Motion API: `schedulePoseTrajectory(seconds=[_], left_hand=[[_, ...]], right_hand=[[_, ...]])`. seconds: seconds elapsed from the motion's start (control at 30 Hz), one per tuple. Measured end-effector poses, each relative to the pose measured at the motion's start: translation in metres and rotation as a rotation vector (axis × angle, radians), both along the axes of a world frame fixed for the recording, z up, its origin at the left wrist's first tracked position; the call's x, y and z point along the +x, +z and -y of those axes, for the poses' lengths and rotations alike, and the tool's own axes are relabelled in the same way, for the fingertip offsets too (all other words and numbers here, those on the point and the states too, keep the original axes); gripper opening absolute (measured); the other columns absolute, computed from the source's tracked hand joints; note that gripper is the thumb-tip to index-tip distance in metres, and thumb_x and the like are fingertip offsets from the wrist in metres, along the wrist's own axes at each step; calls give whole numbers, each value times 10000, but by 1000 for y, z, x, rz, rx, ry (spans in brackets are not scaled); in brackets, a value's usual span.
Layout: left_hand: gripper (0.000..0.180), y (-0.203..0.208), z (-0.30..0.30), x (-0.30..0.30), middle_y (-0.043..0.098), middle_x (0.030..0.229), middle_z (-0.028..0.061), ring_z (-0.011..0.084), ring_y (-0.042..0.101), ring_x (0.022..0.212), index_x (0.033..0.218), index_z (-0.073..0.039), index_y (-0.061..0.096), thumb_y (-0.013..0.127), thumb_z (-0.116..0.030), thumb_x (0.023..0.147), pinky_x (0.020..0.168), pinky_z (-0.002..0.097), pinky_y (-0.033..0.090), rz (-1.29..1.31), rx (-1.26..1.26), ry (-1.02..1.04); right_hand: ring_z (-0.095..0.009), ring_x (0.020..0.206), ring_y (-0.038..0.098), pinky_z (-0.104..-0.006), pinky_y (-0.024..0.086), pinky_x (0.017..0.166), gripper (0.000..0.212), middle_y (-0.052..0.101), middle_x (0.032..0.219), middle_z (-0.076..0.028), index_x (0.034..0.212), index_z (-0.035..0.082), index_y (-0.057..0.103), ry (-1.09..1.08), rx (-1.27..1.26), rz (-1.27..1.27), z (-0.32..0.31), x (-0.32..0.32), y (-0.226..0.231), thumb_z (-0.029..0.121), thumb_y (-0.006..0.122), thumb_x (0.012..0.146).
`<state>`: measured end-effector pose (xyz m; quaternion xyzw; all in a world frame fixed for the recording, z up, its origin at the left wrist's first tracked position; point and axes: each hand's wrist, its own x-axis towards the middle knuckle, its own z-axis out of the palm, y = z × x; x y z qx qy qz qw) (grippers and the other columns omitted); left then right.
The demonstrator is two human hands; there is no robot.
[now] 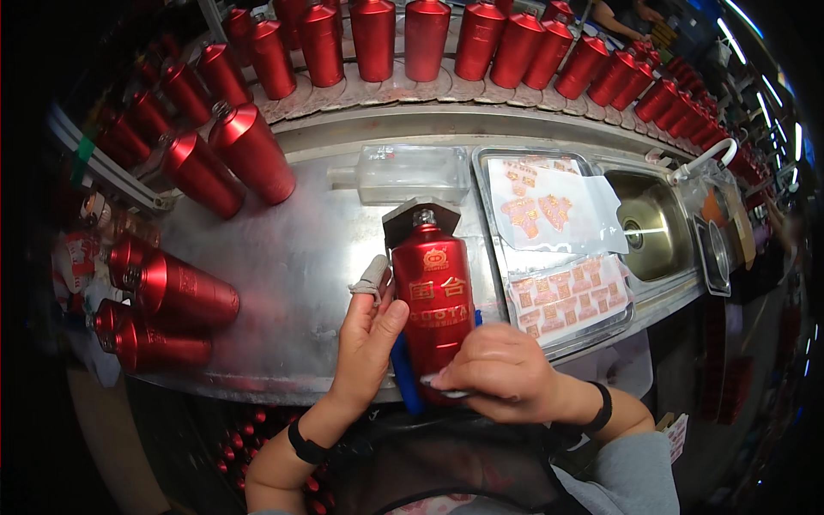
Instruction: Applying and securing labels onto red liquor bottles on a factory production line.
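Observation:
In front of me a glossy red bottle (435, 287) with gold lettering leans back on a stand with a dark angular top (397, 225) and blue parts (405, 378). My left hand (365, 339) grips its left side, thumb at the edge and fingers pointing up; one finger wears a grey fabric cot (369, 279). Low on the bottle's right, my right hand (502, 369) is closed in a pinch on a small white wipe (446, 391), pressed near the base. The fingers hide most of the wipe.
More red bottles (374, 43) stand along a curved conveyor (343, 101); several others (253, 154) are on the metal table's (283, 343) left. Behind the stand lies a clear bottle (412, 174). Sticker sheets (571, 300) fill a tray (485, 184) beside a sink (657, 219).

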<state>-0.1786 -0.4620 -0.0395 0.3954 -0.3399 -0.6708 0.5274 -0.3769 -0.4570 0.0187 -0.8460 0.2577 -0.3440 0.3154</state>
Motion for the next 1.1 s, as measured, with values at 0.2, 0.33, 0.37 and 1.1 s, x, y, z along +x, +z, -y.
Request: schedulePoseTrajectory(seconds=[0.2, 0.33, 0.37, 1.1], left_hand=[[723, -3, 5, -12, 468, 1411, 137, 183, 536, 1241, 1555, -29, 147, 582, -144, 988, 1051, 312, 427, 55, 44, -110], [767, -14, 4, -14, 533, 1338, 129, 167, 573, 1175, 1572, -64, 119, 585, -114, 965, 1002, 304, 458, 22, 94, -77], [763, -13, 3, -15, 547, 1324, 134, 169, 580, 1167, 1576, -70, 108, 563, -98, 965, 1003, 318, 463, 25, 80, -44], [587, -9, -7, -9, 500, 1407, 109, 177, 530, 1248, 1492, -4, 312, 539, -181, 981, 1045, 334, 421, 55, 31, -34]], right_hand=[[-59, 825, 610, -218, 489, 692, 244, 661, 881, -24, 1043, 23, 592, -636, 816, 406, 17, -16, -37, 81, 747, 864], [-51, 828, 600, -192, 484, 699, 256, 649, 888, -23, 1069, 34, 571, -748, 796, 478, 22, -39, -56, 64, 733, 874], [-54, 814, 592, -204, 482, 691, 248, 646, 878, -25, 1053, 31, 576, -647, 834, 585, 18, -29, -43, 73, 738, 869], [-364, 926, 651, -464, 516, 794, 527, 643, 1040, -169, 1096, 46, 634, -1310, 177, -802, 14, -231, -69, 350, 825, 711]])
